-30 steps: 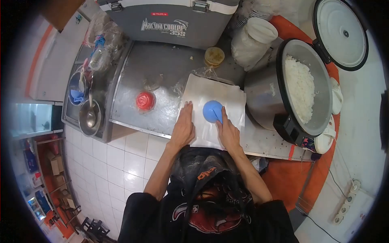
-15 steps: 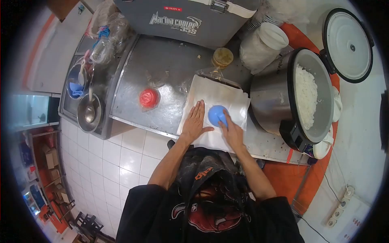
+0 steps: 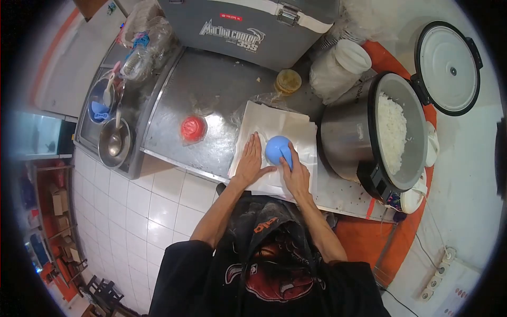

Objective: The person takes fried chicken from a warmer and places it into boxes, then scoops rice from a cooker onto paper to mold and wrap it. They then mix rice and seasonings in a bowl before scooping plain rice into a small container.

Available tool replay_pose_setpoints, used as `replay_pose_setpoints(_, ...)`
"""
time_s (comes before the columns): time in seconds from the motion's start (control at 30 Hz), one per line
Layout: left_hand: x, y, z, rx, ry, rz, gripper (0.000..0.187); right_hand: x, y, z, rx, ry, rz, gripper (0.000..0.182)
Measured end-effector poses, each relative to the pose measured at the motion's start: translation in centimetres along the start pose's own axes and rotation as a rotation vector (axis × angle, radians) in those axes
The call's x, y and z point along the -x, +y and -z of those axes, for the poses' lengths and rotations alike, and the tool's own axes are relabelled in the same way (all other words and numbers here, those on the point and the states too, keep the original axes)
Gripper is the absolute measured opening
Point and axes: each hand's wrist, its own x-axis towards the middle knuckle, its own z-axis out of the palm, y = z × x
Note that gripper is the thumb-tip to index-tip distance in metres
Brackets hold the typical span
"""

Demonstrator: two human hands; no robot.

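Blue plastic scoop sits dome-up on the paper sheets — light, stiff, smooth, I'd judge, best held by its handle, where I see the right hand curled; the left hand lies flat there, gripping nothing.

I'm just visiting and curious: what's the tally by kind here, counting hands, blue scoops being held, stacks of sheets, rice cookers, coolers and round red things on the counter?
Hands: 2 (left hand, right hand)
Held blue scoop: 1
Stack of sheets: 1
Rice cooker: 1
Cooler: 1
Round red thing: 1
Total: 7
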Motion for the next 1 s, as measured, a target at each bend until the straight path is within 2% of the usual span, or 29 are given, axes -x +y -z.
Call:
replay_pose_setpoints(0.1,1.1,0.8,2.2,0.157,0.06,0.023,0.126,1.7,-1.4,1.6,-0.163,0.094,0.056,0.054)
replay_pose_setpoints(0.17,2.3,1.0,3.7,0.181,0.146,-0.07,0.111,2.8,-1.4,2.7,-0.254,0.166,0.097,0.053)
replay_pose_setpoints(0.2,3.0,0.9,3.8,0.182,0.137,-0.07,0.111,4.6,-0.3,3.5,-0.253,0.242,0.107,0.054)
replay_pose_setpoints(0.23,3.6,0.7,3.9,0.169,0.086,-0.174,0.099,6.4,1.0,4.4,-0.249,0.32,0.122,0.054)
replay_pose_setpoints(0.27,3.9,0.8,3.9,0.157,0.034,-0.276,0.087,8.3,2.8,4.7,-0.248,0.333,0.032,0.054)
replay_pose_setpoints(0.3,3.9,1.9,4.2,0.182,0.031,-0.284,0.061,10.2,4.7,4.9,-0.246,0.343,-0.058,0.055)
replay_pose_setpoints(0.33,3.7,2.2,3.9,0.183,0.027,-0.281,0.061,11.6,6.0,5.4,-0.247,0.339,-0.061,0.055)
replay_pose_setpoints(0.4,3.7,2.7,3.3,0.174,-0.132,-0.334,0.055,13.6,8.2,6.2,-0.207,0.333,-0.382,0.055)
replay_pose_setpoints(0.53,3.1,2.9,1.7,0.119,-0.171,-0.386,0.04,13.6,13.4,5.3,-0.213,0.39,-0.454,0.055)
replay_pose_setpoints(0.57,2.9,3.0,1.5,0.127,-0.185,-0.408,0.04,12.7,14.6,4.8,-0.151,0.353,-0.45,0.056)
replay_pose_setpoints(0.63,2.9,3.0,1.1,0.113,-0.168,-0.413,0.029,11.4,15.6,5.2,-0.085,0.326,-0.463,0.057)
replay_pose_setpoints(0.73,3.0,3.0,0.6,0.078,-0.165,-0.45,0.021,9.3,15.2,4.8,-0.188,0.246,-0.366,0.057)
replay_pose_setpoints(0.8,3.2,3.0,0.6,0.064,-0.175,-0.465,0.017,9.1,14.6,4.6,-0.008,0.301,-0.186,0.06)
replay_pose_setpoints(0.83,3.0,3.2,0.5,0.054,-0.171,-0.475,0.014,9.4,13.3,5.4,-0.029,0.278,-0.345,0.062)
replay_pose_setpoints(0.87,2.8,3.6,0.5,0.056,-0.169,-0.478,0.014,9.7,12.7,5.7,-0.027,0.281,-0.345,0.062)
replay_pose_setpoints(0.93,3.0,4.0,1.0,0.087,-0.108,-0.429,0.014,10.6,11.4,5.3,0.009,0.5,-0.146,0.065)
replay_pose_setpoints(0.97,3.0,4.0,1.1,0.078,-0.11,-0.424,0.014,10.0,9.8,5.1,0.0,0.496,-0.144,0.065)
replay_pose_setpoints(1.0,2.9,4.2,1.1,0.094,-0.069,-0.43,0.015,9.2,8.2,4.9,-0.005,0.365,0.06,0.061)
